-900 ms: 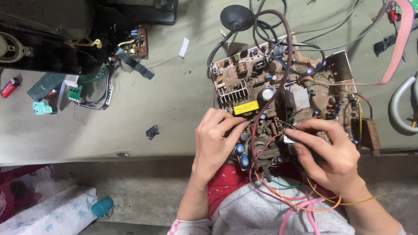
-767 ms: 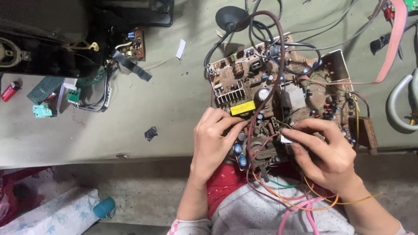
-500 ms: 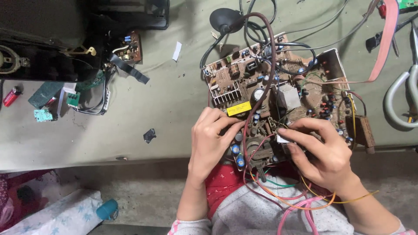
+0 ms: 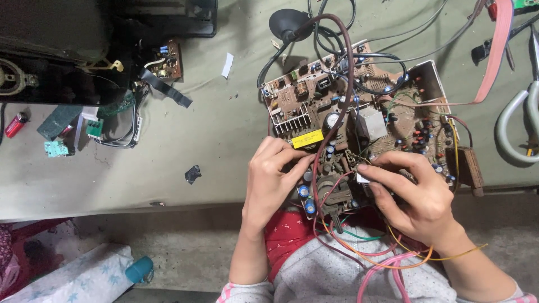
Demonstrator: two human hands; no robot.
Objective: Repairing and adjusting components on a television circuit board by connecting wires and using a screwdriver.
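A brown circuit board crowded with parts and wires lies at the table's near edge and overhangs my lap. My left hand grips the board's near left edge, fingers bent beside a yellow block and blue capacitors. My right hand rests on the board's near middle, fingertips pinching a small white part among the wires. A thick dark red cable loops across the board. Coloured wires hang below my hands.
A black suction cup lies beyond the board. At the far left stand a dark chassis, a small board, green parts and a red lighter. A grey-handled tool and a pink strap lie right.
The view has drifted slightly; both hands stay on the board with only small finger movements at its near edge.
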